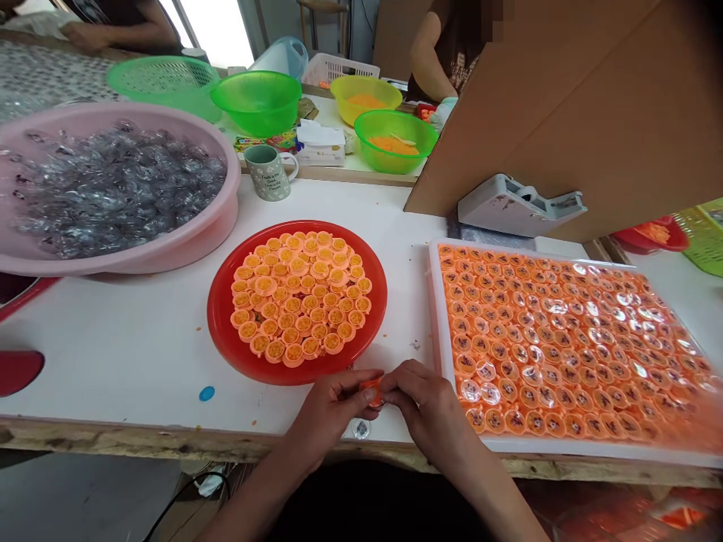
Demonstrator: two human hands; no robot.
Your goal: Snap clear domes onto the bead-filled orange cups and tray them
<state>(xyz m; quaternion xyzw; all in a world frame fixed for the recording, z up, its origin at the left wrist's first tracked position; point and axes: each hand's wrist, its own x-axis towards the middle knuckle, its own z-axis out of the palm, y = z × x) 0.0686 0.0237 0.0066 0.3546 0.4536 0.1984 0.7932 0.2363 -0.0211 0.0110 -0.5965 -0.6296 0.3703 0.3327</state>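
Observation:
Near the table's front edge, my left hand (339, 406) and my right hand (421, 391) meet around a small orange piece (371, 391), pinched between the fingers of both. Just below them a small clear disc (360, 429) lies on the table. Beyond my left hand stands a red round tray (223, 331) filled with orange round pieces (294, 301). To the right of my right hand is a white rectangular tray (443, 339) with rows of orange round pieces (542, 339) that have dark printed figures under shiny clear tops.
A pink basin (223, 218) of clear plastic parts fills the left. Behind are a mug (268, 175), green bowls (257, 105) and a yellow bowl (366, 98). A cardboard sheet (565, 113) and tape dispenser (520, 207) stand right. Two other people sit across.

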